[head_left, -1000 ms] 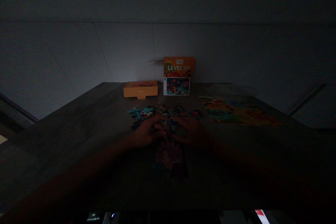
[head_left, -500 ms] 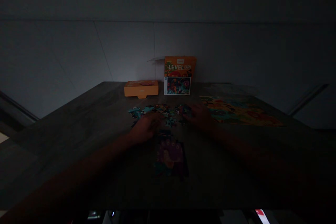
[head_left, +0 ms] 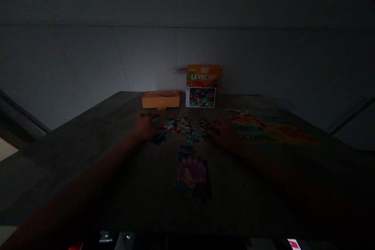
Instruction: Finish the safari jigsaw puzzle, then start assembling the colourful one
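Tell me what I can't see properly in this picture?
All in the head view:
- Left hand and right hand: darkness hides whether either holds a puzzle piece.
- Loose puzzle pieces: too small and dark to make out each one's picture.
- Flat orange box: the little label on its front is too small to read.
- Pink-and-white thing: the bottom edge cuts it off.

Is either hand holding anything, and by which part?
It cannot be told: the left hand and right hand are at opposite ends of the loose puzzle pieces, too dark to show any grip.
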